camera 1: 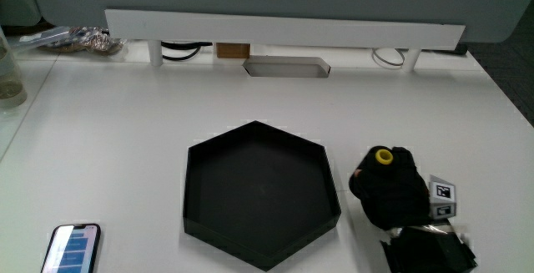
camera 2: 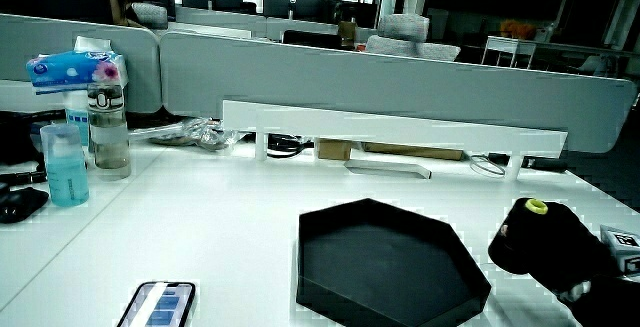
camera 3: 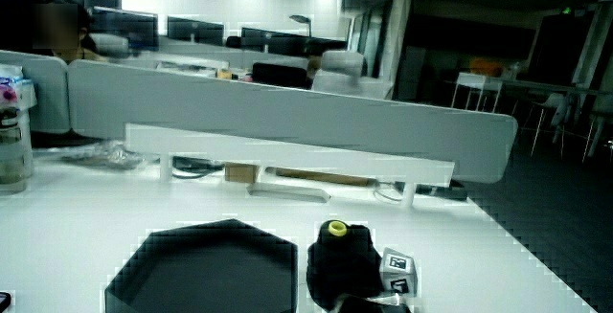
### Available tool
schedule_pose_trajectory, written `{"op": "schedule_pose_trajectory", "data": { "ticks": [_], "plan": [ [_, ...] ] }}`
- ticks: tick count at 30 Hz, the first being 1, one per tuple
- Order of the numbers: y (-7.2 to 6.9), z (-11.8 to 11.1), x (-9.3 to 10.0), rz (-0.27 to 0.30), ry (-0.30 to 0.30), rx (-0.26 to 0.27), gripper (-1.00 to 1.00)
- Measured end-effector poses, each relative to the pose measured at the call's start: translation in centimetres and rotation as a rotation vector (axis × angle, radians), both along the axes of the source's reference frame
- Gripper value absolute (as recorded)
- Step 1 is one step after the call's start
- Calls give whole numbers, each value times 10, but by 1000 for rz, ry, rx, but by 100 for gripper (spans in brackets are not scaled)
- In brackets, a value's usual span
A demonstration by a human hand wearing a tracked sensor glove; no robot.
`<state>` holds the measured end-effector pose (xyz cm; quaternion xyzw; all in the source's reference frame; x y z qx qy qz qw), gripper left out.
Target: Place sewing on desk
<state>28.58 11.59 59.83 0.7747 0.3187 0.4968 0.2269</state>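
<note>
A black spool of sewing thread with a yellow core (camera 1: 383,157) stands upright beside the black hexagonal tray (camera 1: 260,194). The gloved hand (camera 1: 394,196) wraps around the spool's dark body, fingers curled on it, with the patterned cube (camera 1: 442,198) on its back. Both side views show the spool (camera 2: 530,229) (camera 3: 335,229) held beside the tray (camera 2: 385,257) (camera 3: 201,265), and the hand (camera 2: 588,269) (camera 3: 352,273) closed about it. Whether the spool's base touches the table is hidden. Nothing lies in the tray.
A phone (camera 1: 73,248) lies near the table's edge by the person. A water bottle (camera 2: 108,127), a blue sanitiser bottle (camera 2: 63,167) and a tissue pack (camera 2: 75,67) stand near the low white shelf (camera 1: 284,29) by the partition.
</note>
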Motion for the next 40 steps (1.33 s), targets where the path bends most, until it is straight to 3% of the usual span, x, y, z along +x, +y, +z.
{"op": "schedule_pose_trajectory", "data": {
  "ticks": [1, 3, 9, 11, 13, 14, 18, 21, 23, 24, 25, 28, 34, 37, 40],
  "plan": [
    [5, 9, 9, 12, 19, -33, 0],
    [8, -2, 12, 32, 36, -12, 0],
    [20, 3, 26, 35, 35, -102, 0],
    [26, 17, 33, 43, 37, -151, 0],
    [26, 9, 30, 36, 52, -123, 0],
    [28, 10, 33, 58, 37, -130, 0],
    [27, 12, 37, 46, 37, -168, 0],
    [25, 13, 35, 59, 9, -144, 0],
    [28, 18, 37, 63, -73, -187, -29],
    [32, 28, 42, 39, -111, -199, -43],
    [37, 36, 47, 43, -241, -200, -57],
    [54, 29, 54, 64, -289, -135, -100],
    [87, 16, 69, 107, -385, -4, -100],
    [95, 11, 73, 30, -335, 28, -100],
    [95, 12, 69, 8, -303, 21, -100]
  ]
}}
